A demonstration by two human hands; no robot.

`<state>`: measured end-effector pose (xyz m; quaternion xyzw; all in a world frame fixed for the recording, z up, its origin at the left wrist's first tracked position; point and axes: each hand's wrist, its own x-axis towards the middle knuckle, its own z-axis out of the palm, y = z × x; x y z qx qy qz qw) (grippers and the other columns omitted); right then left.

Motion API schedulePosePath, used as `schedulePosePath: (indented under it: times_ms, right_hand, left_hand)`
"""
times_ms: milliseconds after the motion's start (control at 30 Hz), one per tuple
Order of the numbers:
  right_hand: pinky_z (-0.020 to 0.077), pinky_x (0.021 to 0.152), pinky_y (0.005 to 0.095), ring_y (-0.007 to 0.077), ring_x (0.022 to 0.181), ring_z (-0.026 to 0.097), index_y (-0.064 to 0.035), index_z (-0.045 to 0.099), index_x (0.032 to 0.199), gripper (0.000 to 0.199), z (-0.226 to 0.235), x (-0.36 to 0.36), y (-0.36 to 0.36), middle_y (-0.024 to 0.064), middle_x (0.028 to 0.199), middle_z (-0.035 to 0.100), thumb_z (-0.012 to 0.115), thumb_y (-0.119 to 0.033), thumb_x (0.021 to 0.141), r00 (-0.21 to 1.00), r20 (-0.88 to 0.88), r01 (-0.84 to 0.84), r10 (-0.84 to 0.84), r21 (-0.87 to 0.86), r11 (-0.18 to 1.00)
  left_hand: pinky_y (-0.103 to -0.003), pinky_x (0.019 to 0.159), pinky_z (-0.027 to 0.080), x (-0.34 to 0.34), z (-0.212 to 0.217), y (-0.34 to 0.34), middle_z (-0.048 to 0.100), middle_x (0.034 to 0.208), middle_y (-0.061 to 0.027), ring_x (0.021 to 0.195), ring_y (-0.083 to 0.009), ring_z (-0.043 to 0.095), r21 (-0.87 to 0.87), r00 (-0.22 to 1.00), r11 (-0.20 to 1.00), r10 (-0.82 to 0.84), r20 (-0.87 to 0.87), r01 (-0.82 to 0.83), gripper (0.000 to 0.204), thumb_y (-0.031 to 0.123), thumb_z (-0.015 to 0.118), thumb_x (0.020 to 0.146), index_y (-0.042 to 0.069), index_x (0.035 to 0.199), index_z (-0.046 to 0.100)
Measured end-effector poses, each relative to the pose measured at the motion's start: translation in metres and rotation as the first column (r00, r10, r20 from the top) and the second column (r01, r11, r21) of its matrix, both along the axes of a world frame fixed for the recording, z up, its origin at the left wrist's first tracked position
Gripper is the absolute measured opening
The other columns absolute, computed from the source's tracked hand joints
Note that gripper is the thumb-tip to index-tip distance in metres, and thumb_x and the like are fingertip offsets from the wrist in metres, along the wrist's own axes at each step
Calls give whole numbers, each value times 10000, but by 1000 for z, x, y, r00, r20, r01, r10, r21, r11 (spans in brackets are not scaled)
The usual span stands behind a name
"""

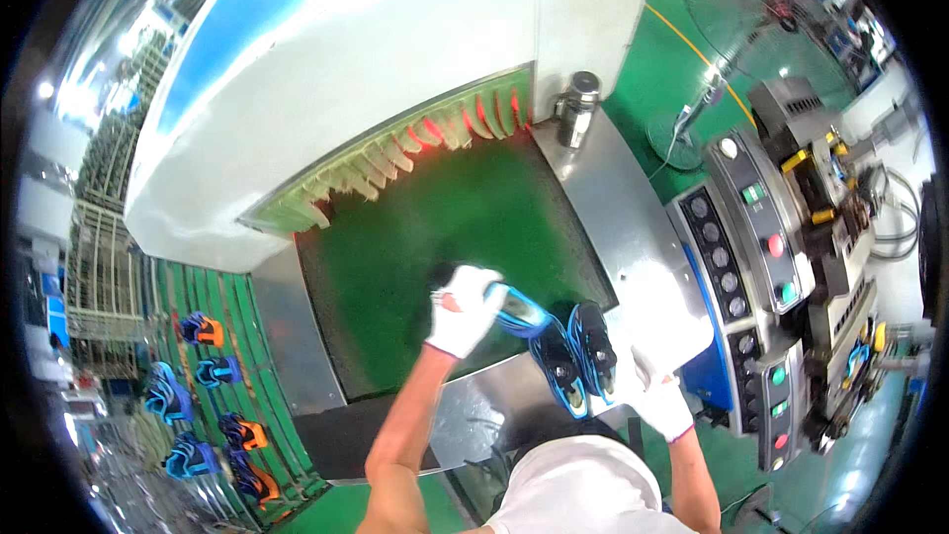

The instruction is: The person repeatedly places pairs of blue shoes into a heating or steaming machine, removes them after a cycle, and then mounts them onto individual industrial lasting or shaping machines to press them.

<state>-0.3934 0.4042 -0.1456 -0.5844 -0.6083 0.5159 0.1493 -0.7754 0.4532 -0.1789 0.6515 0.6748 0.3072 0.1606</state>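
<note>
My left hand (461, 314), in a white glove, is closed on a black and blue shoe upper (523, 310) above the green conveyor belt (435, 208). Two more black shoe uppers with bright blue edges, a left one (560, 368) and a right one (593, 344), lie side by side at the near metal edge. Just right of this pair is my right hand (660, 405), also gloved in white. Its fingers reach toward the right upper, but glare and blur hide whether they touch or grip it.
Beyond the belt stands a large white machine (395, 69) with a fringe curtain (386, 158) and red glow behind. A steel flask (580, 109) stands on its metal side ledge. Control panels (746, 267) are at right; a green rack (227, 336) holds several uppers at left.
</note>
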Motion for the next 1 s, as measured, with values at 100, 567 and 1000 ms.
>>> schedulePosePath:
  times_ms: [100,567,1000]
  right_hand:
    - [489,1031,463,379,1203,632,18,510,1415,742,36,-15,20,239,1317,631,796,-274,795,949,250,-290,190,462,838]
    - [552,802,311,150,959,664,19,530,1393,611,93,284,-106,75,1182,680,790,-25,842,15,-812,809,-584,-333,484]
    - [516,919,324,148,1036,615,12,437,1482,725,84,401,-237,56,1244,617,723,-44,818,-491,-695,863,-526,-469,-185]
  left_hand:
    - [-430,807,544,125,66,12,677,982,-138,933,-328,668,126,922,916,-386,25,380,191,223,695,908,83,1038,708]
    - [-365,1038,500,539,205,46,628,1322,-163,1200,-276,633,486,439,469,-880,183,737,477,-11,704,893,-1,1353,577]
    - [-424,1145,398,948,95,68,509,1469,-277,1365,-368,517,-30,490,506,-815,309,862,675,322,612,992,-32,1515,376]
